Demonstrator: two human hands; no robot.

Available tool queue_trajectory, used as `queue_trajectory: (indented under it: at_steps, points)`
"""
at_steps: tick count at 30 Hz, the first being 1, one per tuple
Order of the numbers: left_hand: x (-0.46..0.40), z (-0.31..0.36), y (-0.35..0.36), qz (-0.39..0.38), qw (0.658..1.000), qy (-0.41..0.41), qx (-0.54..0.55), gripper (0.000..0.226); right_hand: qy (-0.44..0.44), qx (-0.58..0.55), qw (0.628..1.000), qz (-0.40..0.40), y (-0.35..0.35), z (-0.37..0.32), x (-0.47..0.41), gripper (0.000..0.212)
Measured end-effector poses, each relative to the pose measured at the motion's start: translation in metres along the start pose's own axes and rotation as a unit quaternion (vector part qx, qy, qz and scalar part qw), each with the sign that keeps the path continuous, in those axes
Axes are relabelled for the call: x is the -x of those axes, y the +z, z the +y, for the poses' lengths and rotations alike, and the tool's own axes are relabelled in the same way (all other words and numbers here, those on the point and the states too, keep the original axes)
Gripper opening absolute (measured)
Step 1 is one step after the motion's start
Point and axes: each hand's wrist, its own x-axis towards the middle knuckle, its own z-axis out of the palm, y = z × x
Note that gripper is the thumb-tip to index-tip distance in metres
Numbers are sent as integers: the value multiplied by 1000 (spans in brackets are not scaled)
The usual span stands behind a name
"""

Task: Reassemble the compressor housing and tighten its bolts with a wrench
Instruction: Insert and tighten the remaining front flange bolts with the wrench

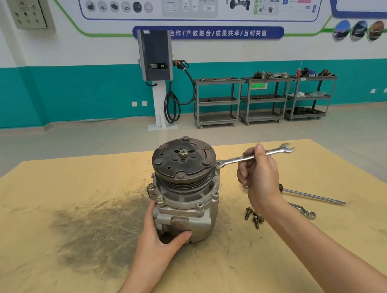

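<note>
The compressor (189, 208) stands upright on the wooden table (83, 287), its dark clutch pulley (183, 162) on top. My left hand (159, 239) grips the lower front of the silver housing. My right hand (259, 175) holds a combination wrench (238, 159) by its shaft. The wrench lies about level, its ring end at a bolt on the housing's right flange beside the pulley, its open end pointing right. Several bolts sit in the flange around the housing.
Loose bolts (253, 216) lie on the table right of the compressor, partly under my right forearm. A screwdriver (315, 197) and a second wrench (306, 212) lie further right. A dark greasy stain (94, 229) spreads left of the compressor. Shelf carts (263, 99) stand by the far wall.
</note>
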Motion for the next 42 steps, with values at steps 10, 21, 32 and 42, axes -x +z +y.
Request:
queue_trajectory:
  at_steps: [10,21,32,42]
  points:
    - [1,2,0,-1,1000,-9,-1,119,178,-97,978,-48,2,-3,-26,36]
    - [1,-2,-1,9,1000,-5,-1,110,241,-19,966,-92,12,-8,-41,39]
    - [1,0,-1,-5,1000,0,-3,117,142,-79,985,-59,-2,4,-28,36]
    - [0,-3,0,6,1000,1,-6,109,229,19,964,-132,21,-8,-46,36]
